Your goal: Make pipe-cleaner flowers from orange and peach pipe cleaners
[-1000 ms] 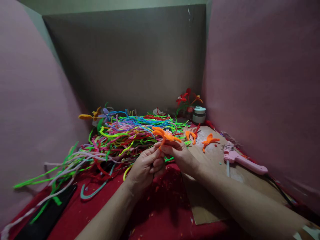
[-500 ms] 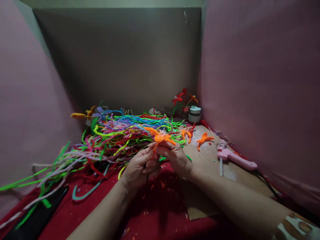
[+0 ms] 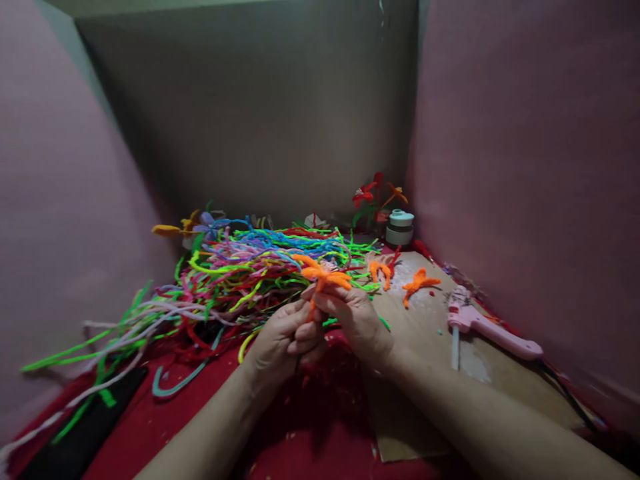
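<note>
An orange pipe-cleaner flower with long petals is held up between both hands at the centre. My left hand is closed around its lower part, where a dark stem end shows beneath the fingers. Fingers of my right hand pinch the flower just under its petals. Behind the hands spreads a tangled heap of coloured pipe cleaners. To the right, two loose orange pipe-cleaner pieces, a curved one and a petalled one, lie on a brown board.
A pink glue gun with its cord lies on the board at right. Behind it stand a pale-lidded jar and red flowers. A black flat item rests on the red cloth at left. Pink panels rise on both sides.
The view has shifted, so the scene sits slightly further right. The flower is tipped more upright, showing more of its orange base above my left fingers. Both hands keep their hold.
</note>
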### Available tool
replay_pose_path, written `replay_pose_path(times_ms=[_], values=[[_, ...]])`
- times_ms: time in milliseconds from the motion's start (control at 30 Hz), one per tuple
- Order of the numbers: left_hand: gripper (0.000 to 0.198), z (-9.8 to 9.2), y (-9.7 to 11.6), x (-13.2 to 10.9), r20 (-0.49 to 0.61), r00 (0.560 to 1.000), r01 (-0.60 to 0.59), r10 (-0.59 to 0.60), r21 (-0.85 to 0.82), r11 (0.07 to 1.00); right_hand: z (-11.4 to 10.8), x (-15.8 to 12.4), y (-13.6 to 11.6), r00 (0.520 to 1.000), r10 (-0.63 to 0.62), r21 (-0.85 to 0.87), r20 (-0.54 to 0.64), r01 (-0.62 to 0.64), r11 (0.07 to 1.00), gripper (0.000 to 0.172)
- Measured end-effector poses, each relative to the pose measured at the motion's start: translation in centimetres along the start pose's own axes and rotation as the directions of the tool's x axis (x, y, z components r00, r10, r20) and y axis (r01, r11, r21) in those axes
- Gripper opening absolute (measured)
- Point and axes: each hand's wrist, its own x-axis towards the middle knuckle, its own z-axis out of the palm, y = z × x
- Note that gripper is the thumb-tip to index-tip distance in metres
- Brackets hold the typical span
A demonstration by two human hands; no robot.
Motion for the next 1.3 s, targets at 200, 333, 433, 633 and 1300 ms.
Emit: replay_pose_path(times_ms=[200, 333, 433, 633, 1300], values=[[0.026, 1.0, 0.1, 0.2, -0.221, 0.946, -0.083, 0.236, 0.539, 0.838, -0.3, 0.2, 1.2, 0.995, 0.007, 0.015, -0.103, -0.005, 1.000, 0.024], [0.028, 1.5, -0.4, 0.1, -0.218, 0.886, -0.091, 0.408, 0.782, 0.617, -0.4, 0.1, 1.5, 0.993, -0.040, -0.060, -0.114, 0.033, 0.998, 0.021], [0.030, 1.5, -0.5, 0.1, -0.232, 0.883, -0.091, 0.409, 0.768, 0.633, -0.4, 0.1, 1.4, 0.995, -0.059, -0.074, -0.080, 0.053, 0.996, 0.020], [0.035, 0.8, 0.0, 0.4, -0.236, 0.927, -0.124, 0.291, 0.539, 0.833, -0.3, 0.5, 0.9, 0.999, 0.013, -0.056, -0.032, -0.015, 0.998, 0.023], [0.018, 0.4, 0.1, 0.4, -0.194, 0.979, -0.033, 0.055, 0.118, 0.992, -1.1, 0.8, 2.1, 0.999, 0.046, 0.007, 0.001, -0.046, 0.999, 0.018]])
